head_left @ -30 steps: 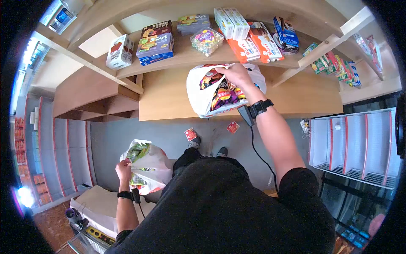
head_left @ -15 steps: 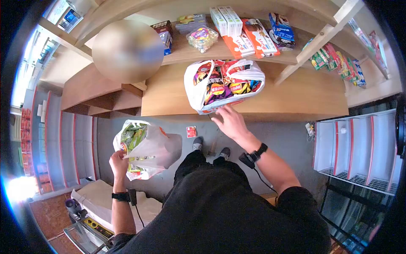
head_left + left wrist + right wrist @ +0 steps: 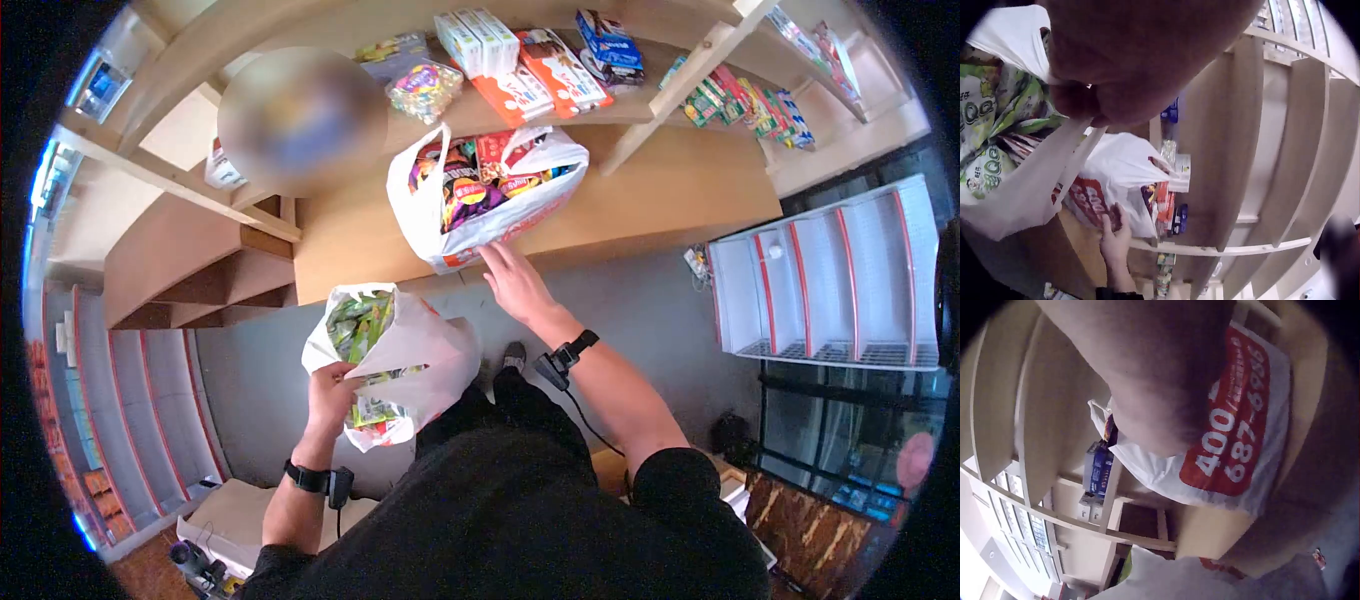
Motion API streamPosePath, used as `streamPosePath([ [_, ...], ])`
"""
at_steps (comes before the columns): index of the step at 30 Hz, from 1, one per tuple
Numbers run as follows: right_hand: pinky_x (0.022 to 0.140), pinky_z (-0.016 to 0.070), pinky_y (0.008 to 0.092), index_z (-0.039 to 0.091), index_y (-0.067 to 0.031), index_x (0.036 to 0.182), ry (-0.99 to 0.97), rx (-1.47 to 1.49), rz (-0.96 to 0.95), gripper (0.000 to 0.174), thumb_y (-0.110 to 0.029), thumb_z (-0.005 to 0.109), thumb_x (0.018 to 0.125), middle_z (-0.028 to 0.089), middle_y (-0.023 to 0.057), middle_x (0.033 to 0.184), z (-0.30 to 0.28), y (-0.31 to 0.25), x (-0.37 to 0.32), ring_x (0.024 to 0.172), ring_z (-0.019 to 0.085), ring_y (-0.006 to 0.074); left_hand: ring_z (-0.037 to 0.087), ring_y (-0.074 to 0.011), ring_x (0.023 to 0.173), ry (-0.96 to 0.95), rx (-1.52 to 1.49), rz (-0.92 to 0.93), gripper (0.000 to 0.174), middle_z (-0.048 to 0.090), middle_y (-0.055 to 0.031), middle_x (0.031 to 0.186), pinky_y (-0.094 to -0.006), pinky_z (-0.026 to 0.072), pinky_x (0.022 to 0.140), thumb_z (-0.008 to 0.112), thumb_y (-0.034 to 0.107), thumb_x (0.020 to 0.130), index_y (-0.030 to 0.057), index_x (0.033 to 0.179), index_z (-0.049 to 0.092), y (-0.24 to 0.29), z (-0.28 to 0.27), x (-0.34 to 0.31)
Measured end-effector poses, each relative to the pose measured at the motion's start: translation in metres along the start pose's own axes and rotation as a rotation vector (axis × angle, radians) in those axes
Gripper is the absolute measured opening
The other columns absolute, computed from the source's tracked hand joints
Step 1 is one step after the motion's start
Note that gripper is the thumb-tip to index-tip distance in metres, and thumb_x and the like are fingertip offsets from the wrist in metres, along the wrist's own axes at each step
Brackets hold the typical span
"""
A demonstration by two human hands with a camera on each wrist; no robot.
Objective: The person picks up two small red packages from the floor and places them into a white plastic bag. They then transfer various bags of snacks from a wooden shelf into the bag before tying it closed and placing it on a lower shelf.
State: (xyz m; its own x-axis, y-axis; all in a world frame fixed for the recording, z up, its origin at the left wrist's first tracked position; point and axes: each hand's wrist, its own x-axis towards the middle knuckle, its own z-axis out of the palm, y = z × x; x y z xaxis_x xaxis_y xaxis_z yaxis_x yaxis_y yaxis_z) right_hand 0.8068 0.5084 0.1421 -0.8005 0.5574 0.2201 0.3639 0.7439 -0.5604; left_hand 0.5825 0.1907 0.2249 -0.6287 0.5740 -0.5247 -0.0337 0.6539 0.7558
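Observation:
My left hand (image 3: 328, 395) grips the handle of a white plastic bag (image 3: 438, 340), its curled fingers close in the left wrist view. Green snack packets (image 3: 362, 325) fill that bag, which hangs in front of the counter. A second white plastic bag (image 3: 418, 225) stands on the counter, its handles loose and its mouth showing colourful snack packets (image 3: 470, 195). Against its near side lies my right hand (image 3: 522, 290), fingers extended. Red printing with white digits (image 3: 1235, 437) covers that side in the right wrist view, where the back of the hand hides part of it.
The wooden counter (image 3: 660, 200) runs along the front. On the shelf above are boxes of snacks (image 3: 515, 92), a clear tub of sweets (image 3: 425, 90) and a blue box (image 3: 608, 38). White racks (image 3: 820, 280) stand at the right, with grey floor (image 3: 640, 330) below.
My right hand has let go of the counter bag's handle and moved down to its near side. The left hand has brought the bag of green packets right, closer to the counter.

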Motion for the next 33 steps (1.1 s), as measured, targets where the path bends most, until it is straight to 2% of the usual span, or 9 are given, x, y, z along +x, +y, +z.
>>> streamPosePath([
  [5, 0.101, 0.0487, 0.0494, 0.055, -0.0023, 0.132, -0.103, 0.036, 0.221, 0.041, -0.015, 0.062, 0.094, 0.059, 0.023, 0.13, -0.007, 0.02, -0.059, 0.119, 0.059, 0.0412, 0.056, -0.0115, 0.056, -0.194, -0.04, -0.001, 0.017, 0.066, -0.0062, 0.072, -0.0278, 0.0445, 0.053, 0.067, 0.0, 0.08, -0.0065, 0.094, 0.074, 0.025, 0.053, -0.007],
  [9, 0.096, 0.0515, 0.0496, 0.057, -0.0022, 0.132, -0.462, 0.087, 0.364, 0.044, -0.025, 0.064, 0.095, 0.066, 0.0239, 0.121, -0.046, 0.056, -0.116, 0.113, 0.064, 0.0409, 0.057, -0.0125, 0.055, -0.351, 0.04, -0.018, 0.012, 0.064, -0.0051, 0.068, -0.0283, 0.0446, 0.053, 0.068, 0.001, 0.081, -0.006, 0.089, 0.073, 0.054, 0.112, -0.03],
  [15, 0.087, 0.0551, 0.0469, 0.063, -0.003, 0.125, -0.443, 0.191, 0.574, 0.044, -0.028, 0.069, 0.089, 0.073, 0.0199, 0.102, -0.041, 0.172, -0.277, 0.098, 0.07, 0.0383, 0.058, -0.0117, 0.06, -0.484, -0.087, -0.053, 0.013, 0.067, -0.006, 0.077, -0.0263, 0.046, 0.056, 0.069, 0.0, 0.083, -0.0064, 0.093, 0.073, 0.094, 0.256, -0.063],
  [17, 0.087, 0.0552, 0.046, 0.064, -0.0027, 0.126, -0.436, 0.205, 0.587, 0.047, -0.031, 0.07, 0.089, 0.073, 0.0202, 0.102, -0.066, 0.201, -0.331, 0.097, 0.07, 0.0374, 0.058, -0.0111, 0.061, -0.487, -0.054, -0.044, 0.014, 0.068, -0.0062, 0.078, -0.026, 0.0462, 0.057, 0.068, -0.001, 0.083, -0.0069, 0.094, 0.073, 0.123, 0.309, -0.068],
  [20, 0.088, 0.0553, 0.0441, 0.065, -0.0028, 0.127, -0.396, 0.33, 0.776, 0.049, -0.033, 0.071, 0.089, 0.073, 0.0218, 0.097, -0.104, 0.239, -0.405, 0.095, 0.071, 0.0361, 0.057, -0.0106, 0.062, -0.486, -0.154, -0.011, 0.014, 0.068, -0.0064, 0.079, -0.0253, 0.0458, 0.058, 0.068, -0.001, 0.083, -0.0083, 0.095, 0.072, 0.181, 0.387, -0.082],
  [23, 0.09, 0.056, 0.0423, 0.055, -0.0055, 0.141, -0.205, 0.431, 0.889, 0.064, -0.032, 0.076, 0.087, 0.071, 0.0214, 0.111, -0.178, 0.256, -0.448, 0.101, 0.07, 0.0341, 0.056, -0.0096, 0.064, -0.572, -0.161, 0.077, 0.019, 0.068, -0.0057, 0.082, -0.0238, 0.0444, 0.059, 0.067, 0.0, 0.084, -0.0083, 0.101, 0.072, 0.229, 0.455, -0.083],
  [26, 0.092, 0.0562, 0.0436, 0.034, -0.0109, 0.157, 0.245, 0.636, 0.948, 0.089, -0.028, 0.082, 0.085, 0.058, 0.0215, 0.14, -0.232, 0.271, -0.47, 0.116, 0.064, 0.0354, 0.055, -0.0094, 0.066, -0.63, -0.199, 0.149, 0.02, 0.067, -0.0046, 0.083, -0.0234, 0.0438, 0.06, 0.069, 0.001, 0.085, -0.008, 0.103, 0.072, 0.283, 0.521, -0.084],
  [29, 0.093, 0.056, 0.047, 0.013, -0.0141, 0.163, 0.344, 0.607, 0.894, 0.109, -0.026, 0.085, 0.083, 0.036, 0.0218, 0.158, -0.281, 0.312, -0.468, 0.129, 0.054, 0.0399, 0.054, -0.0091, 0.067, -0.699, -0.272, 0.203, 0.016, 0.066, -0.0038, 0.084, -0.0236, 0.043, 0.06, 0.07, 0.002, 0.086, -0.0068, 0.1, 0.071, 0.333, 0.591, -0.069],
  [33, 0.101, 0.0531, 0.0461, 0.015, -0.0057, 0.162, 0.475, 0.684, 0.919, 0.109, -0.032, 0.085, 0.082, 0.034, 0.0224, 0.16, -0.367, 0.348, -0.42, 0.139, 0.047, 0.0353, 0.055, -0.0113, 0.067, -0.671, -0.385, 0.277, 0.008, 0.065, -0.0057, 0.083, -0.0263, 0.0439, 0.061, 0.067, -0.001, 0.087, -0.0042, 0.093, 0.069, 0.414, 0.679, -0.064],
])
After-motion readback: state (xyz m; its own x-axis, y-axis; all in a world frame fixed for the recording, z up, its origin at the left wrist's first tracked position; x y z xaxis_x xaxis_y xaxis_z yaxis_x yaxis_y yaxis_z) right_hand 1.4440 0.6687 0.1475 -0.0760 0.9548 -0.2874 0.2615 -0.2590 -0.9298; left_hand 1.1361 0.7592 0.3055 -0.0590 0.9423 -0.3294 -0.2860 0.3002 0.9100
